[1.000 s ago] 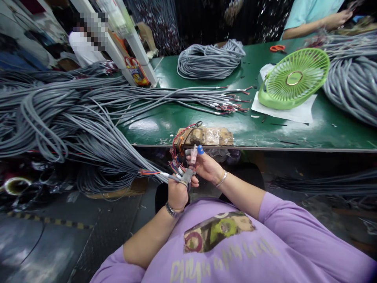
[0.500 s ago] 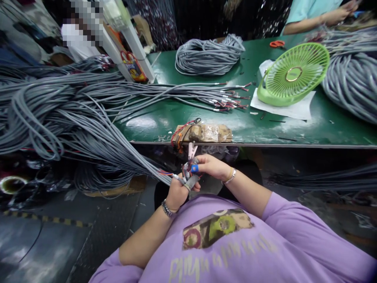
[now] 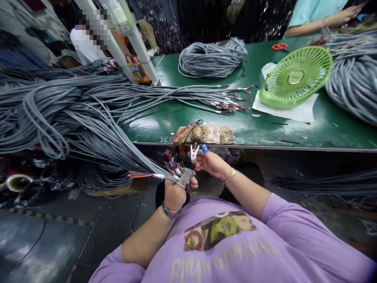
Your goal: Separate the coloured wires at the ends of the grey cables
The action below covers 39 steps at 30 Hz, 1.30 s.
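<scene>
My left hand (image 3: 176, 192) is closed around the end of a bundle of grey cables (image 3: 141, 159). Loose coloured wires (image 3: 173, 163) fan out above this grip, and one cable's orange and blue wires (image 3: 141, 175) point left. A grey cover wraps a digit of that hand. My right hand (image 3: 213, 163) is just up and to the right, its fingers curled and a blue wrap on one tip. Beside its fingertips is a pink clothespin (image 3: 194, 152), near the table's front edge. What the right fingers pinch is hidden.
A wooden block (image 3: 218, 135) with red and black leads sits at the edge of the green table (image 3: 256, 135). Behind are more grey cables (image 3: 191, 94), a coil (image 3: 210, 59), a green fan (image 3: 296, 76) and orange scissors (image 3: 279, 46). A co-worker's arm (image 3: 321, 26) is at the back right.
My right hand went down to the wires in my left hand, then came back up beside the clothespin. The wires now spread out more. The left hand keeps its grip.
</scene>
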Each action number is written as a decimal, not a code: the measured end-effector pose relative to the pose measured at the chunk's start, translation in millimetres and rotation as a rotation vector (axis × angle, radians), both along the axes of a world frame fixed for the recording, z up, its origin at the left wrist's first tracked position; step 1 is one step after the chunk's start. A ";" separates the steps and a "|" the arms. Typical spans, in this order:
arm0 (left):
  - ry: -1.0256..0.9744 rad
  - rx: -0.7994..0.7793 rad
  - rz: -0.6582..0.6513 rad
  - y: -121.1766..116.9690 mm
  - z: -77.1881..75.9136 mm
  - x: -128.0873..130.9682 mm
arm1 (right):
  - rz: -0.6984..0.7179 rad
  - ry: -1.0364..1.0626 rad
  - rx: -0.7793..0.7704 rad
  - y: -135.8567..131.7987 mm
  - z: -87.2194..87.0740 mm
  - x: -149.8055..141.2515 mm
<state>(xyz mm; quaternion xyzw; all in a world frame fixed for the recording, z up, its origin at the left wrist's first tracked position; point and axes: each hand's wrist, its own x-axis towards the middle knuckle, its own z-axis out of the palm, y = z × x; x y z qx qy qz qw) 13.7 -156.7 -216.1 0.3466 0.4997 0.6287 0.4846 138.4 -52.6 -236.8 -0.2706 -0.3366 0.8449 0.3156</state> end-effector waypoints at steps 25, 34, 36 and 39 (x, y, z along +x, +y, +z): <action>0.083 -0.043 0.099 9.9 -9.7 7.1 | -0.220 0.235 -0.205 -6.7 0.9 -32.8; 0.104 -0.050 0.003 -4.1 -24.4 -4.8 | 0.154 0.038 -0.026 -7.2 1.3 1.6; 0.125 -0.066 -0.019 -4.9 -28.3 -7.4 | 0.142 -0.036 0.076 -7.6 4.0 5.4; 0.199 -0.092 -0.124 -3.1 -26.0 -10.0 | 0.113 -0.087 0.245 -10.2 9.4 6.0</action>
